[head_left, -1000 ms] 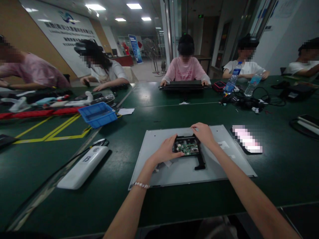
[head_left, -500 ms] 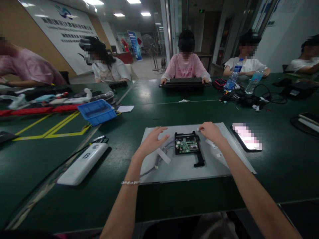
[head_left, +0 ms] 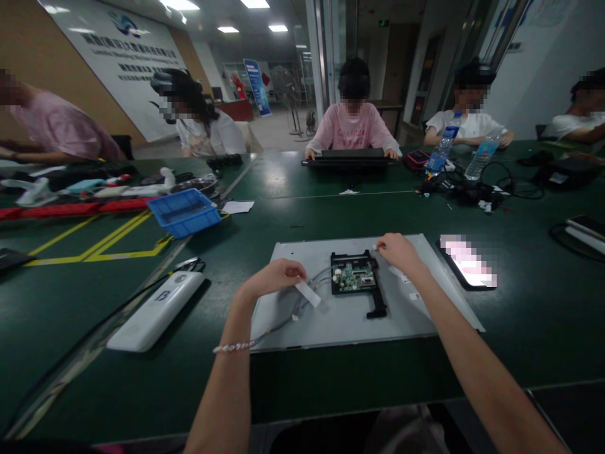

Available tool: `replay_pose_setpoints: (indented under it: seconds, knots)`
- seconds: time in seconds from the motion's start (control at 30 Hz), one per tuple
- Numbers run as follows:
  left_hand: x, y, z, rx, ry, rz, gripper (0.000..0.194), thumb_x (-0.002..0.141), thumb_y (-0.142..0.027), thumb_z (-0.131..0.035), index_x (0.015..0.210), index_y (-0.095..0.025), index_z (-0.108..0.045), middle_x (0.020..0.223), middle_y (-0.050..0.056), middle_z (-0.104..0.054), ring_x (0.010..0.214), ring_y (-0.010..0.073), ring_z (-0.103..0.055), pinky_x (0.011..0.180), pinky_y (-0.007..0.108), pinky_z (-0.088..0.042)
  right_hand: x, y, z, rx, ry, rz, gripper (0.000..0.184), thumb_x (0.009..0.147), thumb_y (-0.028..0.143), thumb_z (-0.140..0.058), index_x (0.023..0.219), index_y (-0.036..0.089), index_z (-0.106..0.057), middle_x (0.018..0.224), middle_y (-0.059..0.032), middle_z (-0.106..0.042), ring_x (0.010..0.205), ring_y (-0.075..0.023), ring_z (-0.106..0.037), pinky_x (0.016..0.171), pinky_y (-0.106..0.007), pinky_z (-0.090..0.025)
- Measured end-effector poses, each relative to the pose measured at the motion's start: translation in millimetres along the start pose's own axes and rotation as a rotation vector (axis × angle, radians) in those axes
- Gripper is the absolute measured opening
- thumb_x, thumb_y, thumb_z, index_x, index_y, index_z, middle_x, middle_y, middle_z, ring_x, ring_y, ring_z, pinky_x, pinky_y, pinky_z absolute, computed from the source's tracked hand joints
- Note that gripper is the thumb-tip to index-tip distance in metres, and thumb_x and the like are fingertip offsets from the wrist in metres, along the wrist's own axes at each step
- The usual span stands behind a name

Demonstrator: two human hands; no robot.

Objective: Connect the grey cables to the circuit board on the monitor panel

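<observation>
A flat grey panel (head_left: 340,328) lies on the table in front of me. On it is a black bracket (head_left: 377,306) framing a green circuit board (head_left: 354,277), with grey cables (head_left: 283,324) running out to the left. My left hand (head_left: 274,277) is closed, fingertips pinching the upper end of a white strip (head_left: 309,294) that crosses the cables. Beyond the bracket's upper right corner, my right hand (head_left: 401,253) is closed in a pinch, with a small white bit (head_left: 375,247) showing at its fingertips. White labels (head_left: 399,273) are on the panel near my right wrist.
A lit phone (head_left: 467,261) lies right of the panel. To the left are a white power bank (head_left: 158,312) with a cable and a blue plastic basket (head_left: 184,213). Across the table, a person in pink (head_left: 353,129) holds a dark flat panel (head_left: 350,159). Bottles (head_left: 443,144) stand farther right.
My left hand has come down and toward me, and its spread fingers have closed on the white strip's end. My right hand stays nearly in place, still pinched.
</observation>
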State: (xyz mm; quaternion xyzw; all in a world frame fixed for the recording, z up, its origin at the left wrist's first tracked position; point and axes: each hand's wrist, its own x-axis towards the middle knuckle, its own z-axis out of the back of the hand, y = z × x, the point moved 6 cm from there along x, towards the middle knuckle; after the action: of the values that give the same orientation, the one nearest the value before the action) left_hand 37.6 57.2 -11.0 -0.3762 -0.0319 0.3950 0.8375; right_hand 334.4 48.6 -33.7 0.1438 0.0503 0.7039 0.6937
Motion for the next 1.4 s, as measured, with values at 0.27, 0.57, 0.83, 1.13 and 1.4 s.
replay_pose_setpoints:
  seconds: [0.27, 0.57, 0.83, 1.13, 1.4]
  knots:
    - [2, 6, 12.6, 0.227, -0.173, 0.042, 0.024, 0.073, -0.022, -0.045, 0.082, -0.016, -0.066, 0.083, 0.004, -0.068, 0.078, 0.0181, -0.061, 0.076, 0.029, -0.044, 2, 0, 0, 0.003, 0.025, -0.021, 0.025, 0.082, 0.019, -0.050, 0.093, 0.021, -0.072, 0.094, -0.0073, -0.070, 0.091, -0.0203, -0.063, 0.075, -0.025, -0.043]
    - [14, -32, -4.1, 0.304, -0.462, -0.144, 0.051, 0.087, -0.038, -0.045, 0.133, -0.017, -0.039, 0.137, 0.011, -0.043, 0.126, 0.0241, -0.041, 0.106, 0.039, -0.031, 2, 0, 3, 0.081, -0.049, -0.017, 0.022, 0.082, 0.021, -0.052, 0.092, 0.021, -0.072, 0.095, -0.0063, -0.070, 0.093, -0.0191, -0.062, 0.080, -0.025, -0.043]
    - [30, -55, -54.5, 0.195, -0.225, -0.254, 0.098, 0.073, -0.050, -0.064, 0.146, -0.018, -0.006, 0.151, 0.014, -0.015, 0.138, 0.0300, -0.018, 0.112, 0.046, -0.022, 0, 24, 7, 0.203, -0.165, 0.083, 0.022, 0.083, 0.018, -0.051, 0.095, 0.019, -0.070, 0.100, -0.0048, -0.069, 0.093, -0.0171, -0.062, 0.088, -0.026, -0.042]
    - [31, -55, -53.4, 0.130, -0.240, -0.282, 0.099, 0.070, -0.042, -0.066, 0.145, -0.019, -0.007, 0.149, 0.015, -0.022, 0.135, 0.0322, -0.025, 0.110, 0.051, -0.024, -2, 57, -5, 0.176, -0.108, 0.205, 0.021, 0.086, 0.019, -0.052, 0.096, 0.019, -0.070, 0.101, -0.0059, -0.069, 0.099, -0.0186, -0.060, 0.089, -0.027, -0.042]
    - [32, -54, -53.4, 0.107, -0.245, -0.274, 0.101, 0.067, -0.042, -0.069, 0.145, -0.021, -0.008, 0.149, 0.014, -0.022, 0.135, 0.0321, -0.026, 0.111, 0.049, -0.024, 0, 81, -7, 0.173, -0.078, 0.268, 0.023, 0.088, 0.020, -0.049, 0.100, 0.019, -0.069, 0.103, -0.0055, -0.069, 0.099, -0.0185, -0.060, 0.089, -0.027, -0.042]
